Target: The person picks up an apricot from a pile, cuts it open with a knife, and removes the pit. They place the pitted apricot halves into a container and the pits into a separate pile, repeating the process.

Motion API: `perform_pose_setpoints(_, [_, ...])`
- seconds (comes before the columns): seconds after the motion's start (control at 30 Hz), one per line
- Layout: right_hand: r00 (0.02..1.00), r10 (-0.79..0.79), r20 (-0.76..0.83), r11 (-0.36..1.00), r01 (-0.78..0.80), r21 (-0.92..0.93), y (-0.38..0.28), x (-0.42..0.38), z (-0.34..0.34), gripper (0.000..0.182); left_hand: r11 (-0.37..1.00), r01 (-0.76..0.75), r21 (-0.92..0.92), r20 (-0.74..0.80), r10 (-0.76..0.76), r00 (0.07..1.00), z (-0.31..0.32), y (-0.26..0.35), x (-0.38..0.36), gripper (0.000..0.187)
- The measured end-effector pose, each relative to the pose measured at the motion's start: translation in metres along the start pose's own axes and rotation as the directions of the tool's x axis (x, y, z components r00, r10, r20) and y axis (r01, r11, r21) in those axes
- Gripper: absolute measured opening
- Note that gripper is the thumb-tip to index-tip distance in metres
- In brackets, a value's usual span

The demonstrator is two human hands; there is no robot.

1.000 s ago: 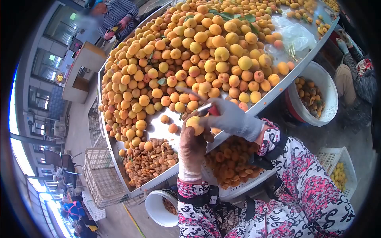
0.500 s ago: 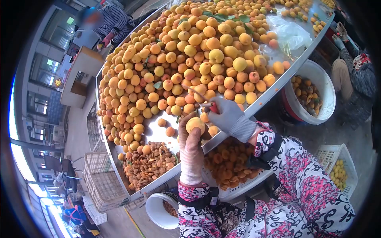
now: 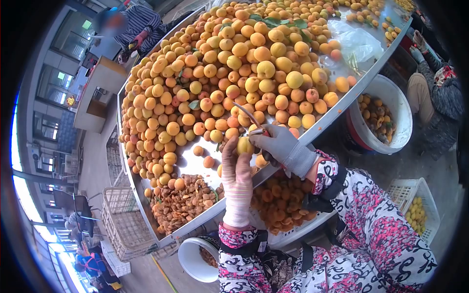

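Observation:
My left hand [image 3: 237, 171], in a pale glove with stained fingers, is closed on a yellow apricot [image 3: 244, 145] near the table's front edge. My right hand [image 3: 282, 146], in a grey glove, grips a knife with a thin curved blade [image 3: 248, 114] that points up and to the left. The right fingers sit right at the apricot's side. Past both hands rises a large heap of apricots [image 3: 205, 73] on the metal table [image 3: 193, 161]. Left of my left hand lies a pile of brown pits [image 3: 183, 202].
Below the table edge stands a crate of halved apricots [image 3: 281, 202]. A white bucket [image 3: 195, 261] is at lower left, a larger bucket [image 3: 398, 110] at right. Baskets [image 3: 124, 222] stand at the left. Other people work at the far left [image 3: 141, 29] and right [image 3: 442, 85].
My left fingers have straightened upward around the apricot, which has shifted slightly right and up. My right hand has turned and come closer to it, with the knife still in its grip.

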State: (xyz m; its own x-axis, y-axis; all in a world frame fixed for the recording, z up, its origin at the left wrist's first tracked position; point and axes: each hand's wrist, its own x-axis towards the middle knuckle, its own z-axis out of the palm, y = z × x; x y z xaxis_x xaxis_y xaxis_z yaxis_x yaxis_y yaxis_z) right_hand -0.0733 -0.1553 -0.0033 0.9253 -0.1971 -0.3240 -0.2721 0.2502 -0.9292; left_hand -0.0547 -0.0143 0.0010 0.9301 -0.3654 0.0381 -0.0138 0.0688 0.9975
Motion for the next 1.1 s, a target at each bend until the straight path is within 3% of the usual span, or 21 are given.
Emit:
perform_pose_setpoints(0.03, [1.000, -0.026, 0.004, 0.997, 0.027, -0.074, -0.001, 0.000, -0.002, 0.036, 1.000, 0.000, 0.000, 0.000, 0.000, 1.000, -0.003, -0.002, 0.001, 0.052])
perform_pose_setpoints(0.07, [0.976, -0.216, -0.024, 0.965, 0.210, -0.157, 0.015, 0.007, 0.003, 0.030, 0.995, 0.064, -0.079, 0.053, -0.060, 0.997, -0.008, -0.004, 0.002, 0.054])
perform_pose_setpoints(0.13, [0.973, -0.226, 0.041, 0.959, 0.230, -0.164, 0.005, -0.002, -0.002, 0.029, 0.957, 0.192, -0.216, 0.185, -0.153, 0.971, -0.017, -0.002, 0.006, 0.060])
perform_pose_setpoints(0.27, [0.931, -0.330, 0.158, 0.898, 0.361, -0.253, -0.002, -0.010, -0.004, 0.026, 0.930, 0.297, -0.217, 0.313, -0.221, 0.923, -0.021, 0.010, 0.001, 0.058])
perform_pose_setpoints(0.37, [0.921, -0.363, 0.140, 0.836, 0.388, -0.388, -0.002, -0.014, -0.006, 0.029, 0.966, 0.188, -0.179, 0.230, -0.145, 0.962, -0.032, 0.000, 0.006, 0.060])
perform_pose_setpoints(0.47, [0.871, -0.425, 0.245, 0.631, 0.479, -0.610, 0.006, -0.023, -0.007, 0.034, 0.962, 0.120, -0.246, 0.135, -0.088, 0.987, -0.035, 0.012, 0.008, 0.069])
perform_pose_setpoints(0.6, [0.914, -0.255, 0.316, 0.609, 0.406, -0.681, -0.001, -0.041, -0.004, 0.034, 0.974, 0.013, -0.227, 0.096, 0.009, 0.995, -0.041, 0.014, 0.007, 0.060])
perform_pose_setpoints(0.8, [0.891, -0.301, 0.340, 0.649, 0.452, -0.612, 0.003, -0.041, -0.005, 0.035, 0.981, 0.063, -0.185, 0.097, -0.046, 0.994, -0.044, 0.009, 0.006, 0.059])
perform_pose_setpoints(0.93, [0.921, -0.238, 0.308, 0.624, 0.388, -0.678, 0.004, -0.040, -0.002, 0.034, 0.988, 0.055, -0.144, 0.082, -0.043, 0.996, -0.038, 0.010, 0.005, 0.057])
perform_pose_setpoints(1.03, [0.940, -0.246, 0.234, 0.641, 0.339, -0.688, 0.013, -0.042, 0.011, 0.032, 0.991, -0.009, -0.130, -0.010, 0.008, 1.000, -0.022, 0.010, -0.001, 0.042])
perform_pose_setpoints(1.1, [0.927, -0.335, 0.166, 0.655, 0.356, -0.667, 0.016, -0.042, 0.020, 0.031, 0.910, 0.088, -0.406, 0.011, -0.091, 0.996, -0.017, 0.003, -0.002, 0.031])
